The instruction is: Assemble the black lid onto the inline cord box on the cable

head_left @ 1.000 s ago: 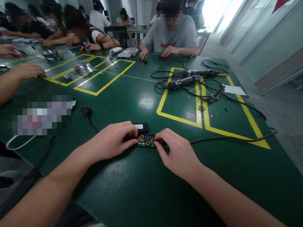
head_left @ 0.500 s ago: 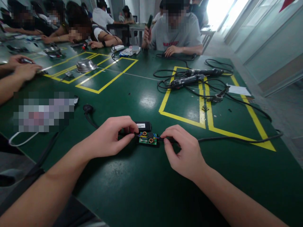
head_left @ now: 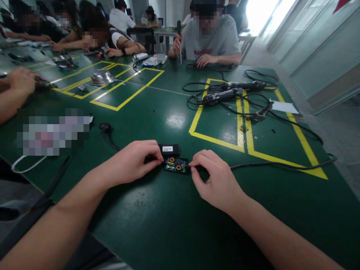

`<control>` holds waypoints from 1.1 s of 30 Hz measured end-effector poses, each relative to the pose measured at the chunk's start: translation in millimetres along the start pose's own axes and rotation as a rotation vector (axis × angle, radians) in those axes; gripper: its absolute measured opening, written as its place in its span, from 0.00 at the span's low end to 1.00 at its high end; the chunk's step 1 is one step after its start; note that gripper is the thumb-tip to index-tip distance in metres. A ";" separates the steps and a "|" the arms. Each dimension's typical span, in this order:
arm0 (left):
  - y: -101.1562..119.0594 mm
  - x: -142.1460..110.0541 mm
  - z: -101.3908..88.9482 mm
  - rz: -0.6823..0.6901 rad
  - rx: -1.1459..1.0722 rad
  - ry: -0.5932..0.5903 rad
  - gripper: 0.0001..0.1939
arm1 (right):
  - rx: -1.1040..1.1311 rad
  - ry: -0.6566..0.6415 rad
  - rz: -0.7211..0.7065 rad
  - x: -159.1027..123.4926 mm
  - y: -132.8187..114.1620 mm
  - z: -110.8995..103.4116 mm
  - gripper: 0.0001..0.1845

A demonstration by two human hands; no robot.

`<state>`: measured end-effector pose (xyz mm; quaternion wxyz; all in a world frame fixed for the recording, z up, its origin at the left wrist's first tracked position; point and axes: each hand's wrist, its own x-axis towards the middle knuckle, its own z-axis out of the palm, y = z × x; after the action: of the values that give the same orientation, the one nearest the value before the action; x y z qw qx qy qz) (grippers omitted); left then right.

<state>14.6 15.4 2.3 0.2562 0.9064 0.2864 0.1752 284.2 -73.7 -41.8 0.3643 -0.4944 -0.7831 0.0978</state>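
A small green circuit board [head_left: 176,165] with copper coils and coloured wires sits inside a black case half on the table. At its left end my left hand [head_left: 137,159] is closed in a pinch on the black cable, whose end is mostly hidden by the fingers. Thumb and forefinger of my right hand [head_left: 215,172] pinch the other black cable [head_left: 261,164] where it meets the board's right end. Just behind the board lies the black case cover [head_left: 169,150] with a white label. A black plug [head_left: 105,128] rests beyond my left hand, its cord running toward that hand.
Two black electric screwdrivers [head_left: 222,96] with tangled cords lie at the back right, across yellow tape outlines. A metal bowl [head_left: 102,78] stands at the back left. Across the table a co-worker [head_left: 209,41] holds a long screwdriver [head_left: 180,39]. A blurred-out item [head_left: 53,133] lies at left.
My right hand has shifted slightly left, closer to the board. The board looks lower within its case half. Across the table, the co-worker's screwdriver has swung upright, and the hands at far left have moved.
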 end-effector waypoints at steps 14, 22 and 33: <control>-8.3 2.8 4.1 -0.027 0.166 0.133 0.19 | 0.002 -0.031 0.069 1.2 -2.8 -0.8 0.06; -19.3 6.6 8.7 -0.162 0.161 0.114 0.13 | -0.008 -0.082 0.152 0.2 -3.5 -0.4 0.12; 5.4 1.4 9.6 0.165 0.044 0.000 0.14 | 0.037 -0.064 0.165 0.3 -7.5 -1.3 0.26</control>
<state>22.5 8.9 -2.2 0.2211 0.9324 0.2143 0.1893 279.7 -77.4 -36.8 0.3389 -0.5473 -0.7489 0.1576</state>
